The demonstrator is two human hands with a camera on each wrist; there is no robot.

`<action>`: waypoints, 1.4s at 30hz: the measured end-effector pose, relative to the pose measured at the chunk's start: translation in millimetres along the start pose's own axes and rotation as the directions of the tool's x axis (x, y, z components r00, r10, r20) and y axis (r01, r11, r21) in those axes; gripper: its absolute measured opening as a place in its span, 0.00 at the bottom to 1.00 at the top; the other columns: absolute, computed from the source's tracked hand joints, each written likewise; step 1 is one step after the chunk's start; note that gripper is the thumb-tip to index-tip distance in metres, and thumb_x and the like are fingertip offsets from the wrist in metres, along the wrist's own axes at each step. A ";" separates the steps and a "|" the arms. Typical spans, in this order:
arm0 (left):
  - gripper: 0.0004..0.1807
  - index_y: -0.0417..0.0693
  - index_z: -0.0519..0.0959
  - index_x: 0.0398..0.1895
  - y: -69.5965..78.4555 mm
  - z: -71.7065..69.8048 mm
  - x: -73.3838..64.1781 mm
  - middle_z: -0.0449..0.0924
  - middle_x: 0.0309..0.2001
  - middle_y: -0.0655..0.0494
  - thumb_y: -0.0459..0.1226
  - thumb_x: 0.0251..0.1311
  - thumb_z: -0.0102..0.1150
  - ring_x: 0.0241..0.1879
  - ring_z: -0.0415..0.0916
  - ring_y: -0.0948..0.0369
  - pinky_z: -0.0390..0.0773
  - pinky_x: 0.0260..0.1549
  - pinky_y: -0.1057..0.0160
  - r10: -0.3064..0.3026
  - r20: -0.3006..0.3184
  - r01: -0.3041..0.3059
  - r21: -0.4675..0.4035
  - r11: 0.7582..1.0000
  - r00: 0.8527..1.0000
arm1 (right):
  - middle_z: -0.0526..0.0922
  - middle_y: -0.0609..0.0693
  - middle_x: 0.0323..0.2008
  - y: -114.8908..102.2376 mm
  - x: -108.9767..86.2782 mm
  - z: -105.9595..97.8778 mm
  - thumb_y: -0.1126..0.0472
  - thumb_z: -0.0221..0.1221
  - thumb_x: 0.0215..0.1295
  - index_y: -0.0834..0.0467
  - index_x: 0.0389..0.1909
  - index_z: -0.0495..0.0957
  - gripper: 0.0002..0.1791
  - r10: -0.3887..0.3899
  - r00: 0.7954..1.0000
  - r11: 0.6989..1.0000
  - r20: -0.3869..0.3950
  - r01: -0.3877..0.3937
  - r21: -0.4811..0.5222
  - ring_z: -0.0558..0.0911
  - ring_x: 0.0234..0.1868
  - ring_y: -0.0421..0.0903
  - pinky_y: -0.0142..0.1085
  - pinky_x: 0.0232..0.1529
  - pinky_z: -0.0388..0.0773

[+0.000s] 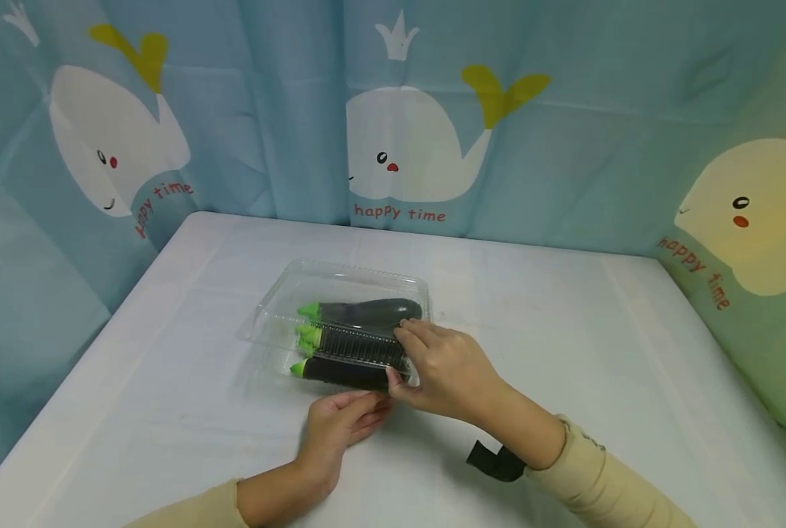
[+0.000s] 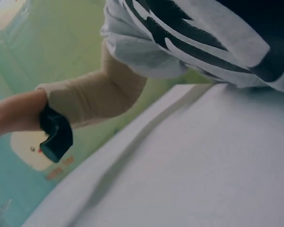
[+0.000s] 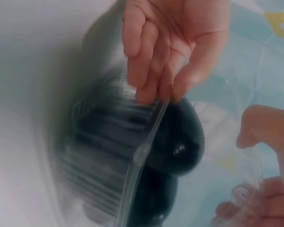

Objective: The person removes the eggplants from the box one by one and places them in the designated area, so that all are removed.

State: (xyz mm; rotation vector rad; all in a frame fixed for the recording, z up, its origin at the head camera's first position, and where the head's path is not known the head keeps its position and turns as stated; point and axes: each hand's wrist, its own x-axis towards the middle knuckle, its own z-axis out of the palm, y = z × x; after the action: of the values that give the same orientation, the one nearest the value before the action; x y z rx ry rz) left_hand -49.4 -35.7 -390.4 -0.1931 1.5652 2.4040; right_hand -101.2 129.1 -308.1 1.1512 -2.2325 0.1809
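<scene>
Just left of the middle of the head view, dark eggplants (image 1: 369,312) with green stems (image 1: 309,336) lie together in a clear box (image 3: 99,161), where the left hand (image 1: 347,425) pinches the rim (image 3: 141,153) and the right hand (image 1: 446,367) curls thumb and fingers around a corner of the lid (image 1: 360,343). Good work here probably means keeping that left pinch steady so the thin plastic cannot skid or twist, and guiding the lid slowly by its edge, clear of the rounded ends that stand above the rim, center of the right wrist view.
</scene>
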 end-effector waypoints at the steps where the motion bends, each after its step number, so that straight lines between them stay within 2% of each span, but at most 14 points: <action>1: 0.18 0.22 0.74 0.44 1.8 -3.0 -0.2 0.81 0.38 0.39 0.33 0.59 0.56 0.40 0.80 0.53 0.79 0.43 0.57 -0.012 0.000 0.012 0.005 1.000 1.000 | 0.83 0.60 0.35 0.3 0.0 0.0 0.54 0.63 0.41 0.70 0.35 0.79 0.24 0.002 1.000 1.000 -0.002 -0.002 0.002 0.83 0.37 0.53 0.41 0.35 0.83; 7: 0.19 0.24 0.73 0.45 12.8 -24.3 -3.0 0.82 0.38 0.42 0.36 0.61 0.55 0.39 0.81 0.54 0.81 0.40 0.62 -0.032 -0.073 0.032 0.004 0.999 0.997 | 0.83 0.60 0.35 2.8 0.5 0.9 0.54 0.63 0.42 0.69 0.36 0.79 0.23 -0.003 1.000 1.000 -0.013 0.004 0.016 0.83 0.37 0.53 0.42 0.37 0.83; 15: 0.19 0.23 0.71 0.47 23.6 -43.8 -7.5 0.81 0.39 0.39 0.34 0.62 0.52 0.41 0.80 0.50 0.79 0.43 0.59 -0.035 -0.142 0.030 -0.035 0.999 0.989 | 0.83 0.59 0.34 3.7 2.0 2.7 0.54 0.62 0.43 0.69 0.35 0.79 0.23 -0.011 0.999 0.999 -0.037 0.012 0.030 0.83 0.36 0.53 0.42 0.35 0.83; 19: 0.16 0.24 0.71 0.45 31.9 -57.9 -8.3 0.81 0.37 0.41 0.33 0.62 0.51 0.40 0.80 0.51 0.80 0.42 0.59 -0.038 -0.205 0.027 -0.059 0.998 0.978 | 0.83 0.59 0.34 4.3 2.0 2.5 0.54 0.63 0.43 0.69 0.35 0.80 0.22 -0.019 0.999 0.999 -0.036 0.020 0.034 0.83 0.36 0.53 0.42 0.35 0.83; 22: 0.16 0.24 0.71 0.46 38.4 -69.3 -9.6 0.82 0.37 0.43 0.33 0.62 0.50 0.40 0.80 0.53 0.80 0.42 0.60 -0.028 -0.244 0.017 -0.046 0.999 0.969 | 0.83 0.59 0.34 4.8 2.0 1.8 0.54 0.63 0.43 0.69 0.35 0.80 0.22 -0.019 0.999 0.999 -0.035 0.021 0.041 0.83 0.36 0.53 0.42 0.35 0.83; 27: 0.18 0.24 0.68 0.49 44.6 -82.7 -11.8 0.82 0.37 0.46 0.33 0.63 0.50 0.41 0.80 0.54 0.79 0.44 0.60 -0.024 -0.243 0.014 -0.042 0.999 0.970 | 0.83 0.59 0.34 5.4 1.8 0.9 0.55 0.63 0.43 0.69 0.35 0.80 0.22 -0.022 0.999 0.999 -0.036 0.024 0.048 0.83 0.36 0.53 0.42 0.35 0.83; 32: 0.15 0.29 0.71 0.47 49.0 -94.4 -11.3 0.83 0.35 0.49 0.34 0.64 0.51 0.40 0.80 0.55 0.79 0.44 0.61 -0.022 -0.257 0.006 -0.064 0.998 0.966 | 0.83 0.60 0.34 5.9 0.6 1.3 0.56 0.62 0.43 0.69 0.35 0.80 0.21 -0.029 0.999 0.998 -0.040 0.032 0.053 0.83 0.36 0.53 0.42 0.35 0.83; 35: 0.12 0.34 0.74 0.43 50.4 -101.3 -9.9 0.83 0.34 0.52 0.35 0.64 0.52 0.40 0.80 0.57 0.79 0.44 0.62 -0.008 -0.253 -0.007 -0.055 0.998 0.967 | 0.83 0.60 0.34 6.4 0.3 1.3 0.56 0.62 0.43 0.70 0.35 0.80 0.21 -0.029 0.998 0.998 -0.047 0.032 0.058 0.83 0.36 0.53 0.42 0.34 0.83; 38: 0.12 0.34 0.74 0.43 49.9 -106.8 -8.0 0.84 0.34 0.53 0.36 0.63 0.54 0.40 0.81 0.58 0.78 0.44 0.63 0.036 -0.256 -0.039 -0.009 0.999 0.966 | 0.83 0.60 0.35 6.6 0.3 1.3 0.56 0.62 0.44 0.70 0.35 0.80 0.21 -0.026 0.998 0.997 -0.057 0.030 0.069 0.83 0.36 0.53 0.43 0.34 0.83; 42: 0.21 0.30 0.69 0.53 47.8 -110.3 -6.4 0.83 0.38 0.60 0.37 0.62 0.56 0.41 0.79 0.64 0.76 0.46 0.66 0.111 -0.289 -0.091 0.085 0.992 0.951 | 0.83 0.60 0.35 6.9 0.5 2.1 0.55 0.57 0.52 0.70 0.36 0.79 0.20 -0.027 0.996 0.995 -0.088 0.036 0.096 0.83 0.37 0.54 0.43 0.35 0.83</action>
State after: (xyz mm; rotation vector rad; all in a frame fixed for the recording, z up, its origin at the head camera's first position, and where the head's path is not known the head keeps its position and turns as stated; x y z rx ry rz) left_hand -60.9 -155.5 -392.0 -0.4875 1.8245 2.4829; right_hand -107.7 132.2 -308.5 1.2062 -2.1482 0.3246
